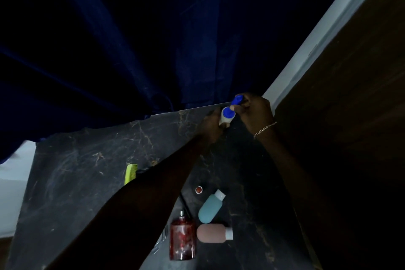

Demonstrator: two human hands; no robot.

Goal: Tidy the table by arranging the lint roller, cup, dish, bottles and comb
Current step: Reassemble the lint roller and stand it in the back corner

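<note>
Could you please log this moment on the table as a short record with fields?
surface: dark marbled table
left hand: grips white body of lint roller, at far edge
right hand: on the roller's blue handle
comb: green, lying left, partly hidden by left arm
teal bottle: lying down, white cap
pink bottle: lying down, beside teal one
red bottle: lying near edge
backdrop: blue curtain

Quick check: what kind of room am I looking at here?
Probably a bedroom or dressing corner: a dark marble-look table holding toiletry bottles and a green comb, with a blue curtain behind.
</note>
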